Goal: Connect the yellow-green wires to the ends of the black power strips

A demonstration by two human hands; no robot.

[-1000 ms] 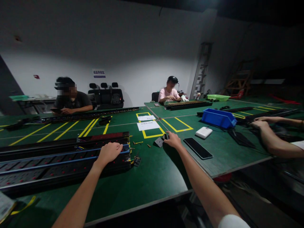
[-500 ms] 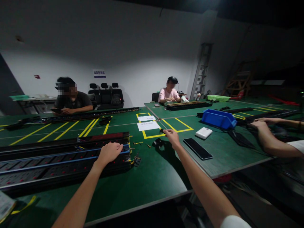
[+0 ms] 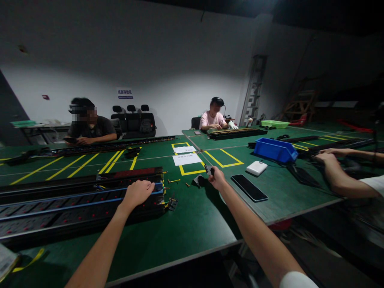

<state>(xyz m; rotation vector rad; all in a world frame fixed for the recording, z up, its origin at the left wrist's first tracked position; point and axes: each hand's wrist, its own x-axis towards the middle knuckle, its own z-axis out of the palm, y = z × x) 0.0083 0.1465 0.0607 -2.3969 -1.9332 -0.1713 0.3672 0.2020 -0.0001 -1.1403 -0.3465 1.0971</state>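
Observation:
My left hand [image 3: 139, 196] lies on the end of a long black power strip [image 3: 90, 200] with blue edges and red dots along it. Its fingers are curled over the strip. Wires and a small black part [image 3: 173, 204] stick out at the strip's end. Held between the fingers of my right hand [image 3: 217, 178] is a small black end piece [image 3: 208, 169], raised above the table with its grey face showing. Just left of that hand, a second black bracket-like piece [image 3: 198, 181] lies on the green table [image 3: 198, 224].
Right of my right arm are a black phone [image 3: 249, 188], a white box-shaped device [image 3: 257, 168] and a blue bin [image 3: 275, 150]. Paper sheets [image 3: 187, 159] lie beyond. A co-worker's hands [image 3: 330, 160] work at the right; two people sit across the table.
My right hand has turned the small black end piece, so its grey face now shows. My left hand keeps its place on the power strip.

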